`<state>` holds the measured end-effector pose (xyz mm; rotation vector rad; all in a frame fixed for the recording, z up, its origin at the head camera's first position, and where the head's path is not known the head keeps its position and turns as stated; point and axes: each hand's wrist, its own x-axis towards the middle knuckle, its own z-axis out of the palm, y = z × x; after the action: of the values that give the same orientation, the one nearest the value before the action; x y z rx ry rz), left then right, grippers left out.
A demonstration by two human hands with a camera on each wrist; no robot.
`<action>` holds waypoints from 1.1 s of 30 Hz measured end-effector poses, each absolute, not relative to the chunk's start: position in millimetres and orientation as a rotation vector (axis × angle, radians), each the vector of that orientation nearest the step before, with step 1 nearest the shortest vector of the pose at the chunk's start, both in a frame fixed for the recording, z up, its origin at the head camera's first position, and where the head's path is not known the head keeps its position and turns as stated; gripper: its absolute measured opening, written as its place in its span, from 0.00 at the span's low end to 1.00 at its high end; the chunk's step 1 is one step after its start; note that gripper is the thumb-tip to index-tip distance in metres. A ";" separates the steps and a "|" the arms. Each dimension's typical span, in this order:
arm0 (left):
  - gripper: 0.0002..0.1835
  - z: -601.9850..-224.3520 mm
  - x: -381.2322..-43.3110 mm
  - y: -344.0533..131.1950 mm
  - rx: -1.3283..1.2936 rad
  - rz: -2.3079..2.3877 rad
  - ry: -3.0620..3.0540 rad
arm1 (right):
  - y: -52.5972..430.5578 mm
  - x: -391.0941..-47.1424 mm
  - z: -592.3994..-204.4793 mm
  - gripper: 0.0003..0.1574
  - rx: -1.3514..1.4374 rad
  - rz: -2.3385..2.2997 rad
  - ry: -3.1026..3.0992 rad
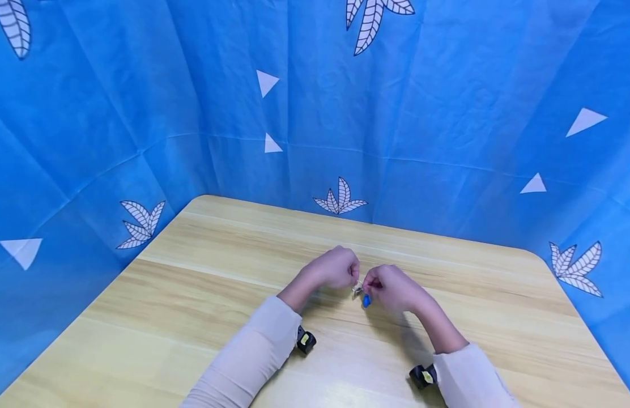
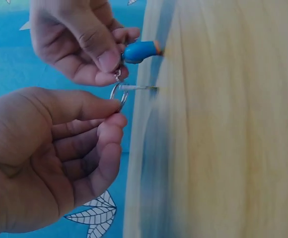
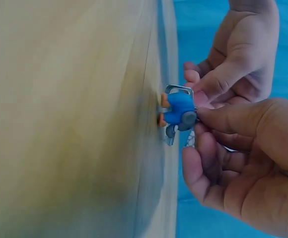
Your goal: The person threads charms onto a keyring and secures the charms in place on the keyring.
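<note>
Over the middle of the table, my left hand (image 1: 339, 268) pinches a metal key ring (image 2: 123, 98) between thumb and forefinger. A thin metal piece, seemingly a key (image 2: 136, 88), sticks out from that ring in the left wrist view. Close beside it, my right hand (image 1: 395, 289) pinches the short chain (image 2: 118, 74) of a small blue figure charm (image 3: 180, 108) with orange ends and a grey part. The blue charm hangs below the right fingertips. Whether the chain is joined to the ring, I cannot tell.
The light wooden table (image 1: 203, 300) runs under both arms, its far edge against a blue curtain (image 1: 315, 102) with white leaf and triangle prints. A black wrist camera (image 1: 306, 341) is on the left wrist and another camera (image 1: 422, 376) on the right.
</note>
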<state>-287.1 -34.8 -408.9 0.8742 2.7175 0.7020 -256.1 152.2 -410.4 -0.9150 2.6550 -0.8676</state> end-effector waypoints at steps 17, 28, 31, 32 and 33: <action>0.20 -416.5 -293.4 -34.6 0.643 0.725 2.757 | 145.8 -275.2 -416.8 0.10 -0.932 -0.759 2.677; 0.18 -409.5 -294.7 -39.2 0.614 0.720 2.776 | 153.5 -270.1 -405.3 0.05 -0.968 -0.789 2.725; 0.14 -405.6 -293.5 -41.0 0.634 0.715 2.810 | 155.4 -265.6 -405.5 0.03 -0.952 -0.758 2.848; 0.12 -404.6 -292.8 -41.8 0.635 0.718 2.828 | 155.9 -263.7 -405.9 0.03 -0.932 -0.735 2.908; 0.10 -404.0 -292.1 -42.8 0.640 0.715 2.857 | 156.2 -261.6 -406.3 0.04 -0.915 -0.713 2.971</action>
<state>-292.1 -42.8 -404.0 0.6402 2.8572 0.7146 -261.6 156.2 -406.3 -0.9152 2.9710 -0.7134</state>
